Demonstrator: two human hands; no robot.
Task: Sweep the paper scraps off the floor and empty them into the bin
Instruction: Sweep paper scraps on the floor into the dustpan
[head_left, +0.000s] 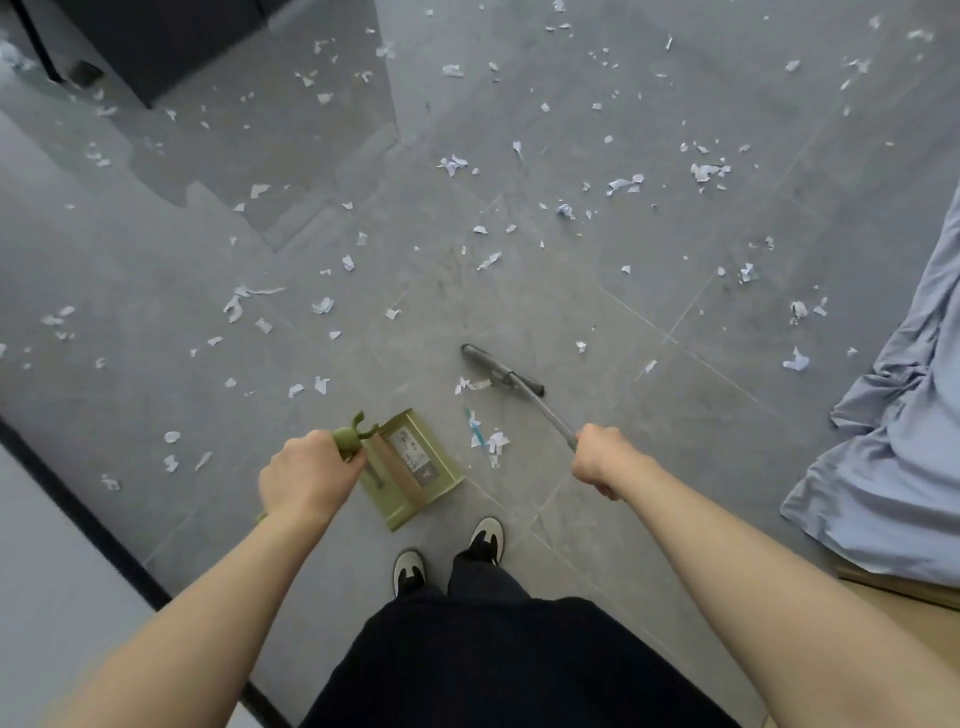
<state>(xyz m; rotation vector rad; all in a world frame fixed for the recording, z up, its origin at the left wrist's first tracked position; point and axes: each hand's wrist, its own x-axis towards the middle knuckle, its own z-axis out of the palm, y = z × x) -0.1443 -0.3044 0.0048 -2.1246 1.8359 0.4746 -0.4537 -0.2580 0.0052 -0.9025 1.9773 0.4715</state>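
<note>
Across the grey tiled floor (519, 291), white paper scraps (454, 164) are scattered widely, with a dark cabinet (171, 41) at the top left and a crumpled blue sheet (893, 441) at the right edge. Near the shoes (410, 571), a green dustpan (415, 467) is held by its handle in the curled left hand (304, 480), while the grey handle of a broom (501, 371) is gripped by the right hand (602, 457). A small cluster of scraps is seen between dustpan and broom head.
</note>
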